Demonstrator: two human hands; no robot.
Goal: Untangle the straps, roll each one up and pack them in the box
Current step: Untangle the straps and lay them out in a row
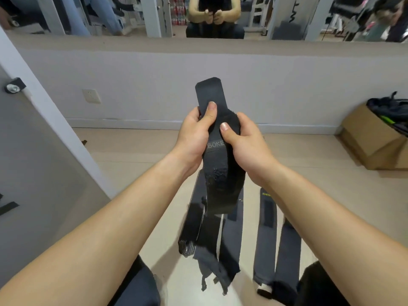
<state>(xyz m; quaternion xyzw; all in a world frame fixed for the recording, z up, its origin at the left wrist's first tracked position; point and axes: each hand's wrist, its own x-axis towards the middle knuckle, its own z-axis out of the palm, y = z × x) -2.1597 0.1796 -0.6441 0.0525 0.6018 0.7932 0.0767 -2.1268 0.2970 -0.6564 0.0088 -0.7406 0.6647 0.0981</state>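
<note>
Both hands are raised close together in front of the body, clamped on one black wrist strap [220, 182]. The left hand [193, 135] curls round its edge with the thumb pressed flat on the smooth, round-cornered tab that stands up above the hands. The right hand [246, 142] pinches a fuzzy, hook-and-loop-like fold just beside it. The letters "BOKE" show between the two thumbs. The strap's wide woven tail hangs free below the hands, its lower edge cut square. Under the hands, on the pale smooth floor [132, 155], a bunch of dark straps [205, 237] lies overlapping, with frayed ends nearest the body. Below the right hand, two grey straps [266, 237] lie flat, long and side by side, apart from the bunch. A brown cardboard box [366, 140] stands well to the right of the hands against the wall, with dark fabric heaped in its open top. The floor between the hands and the box is bare. Beyond the hands, the grey wall carries a socket [91, 96] off to the left.
</note>
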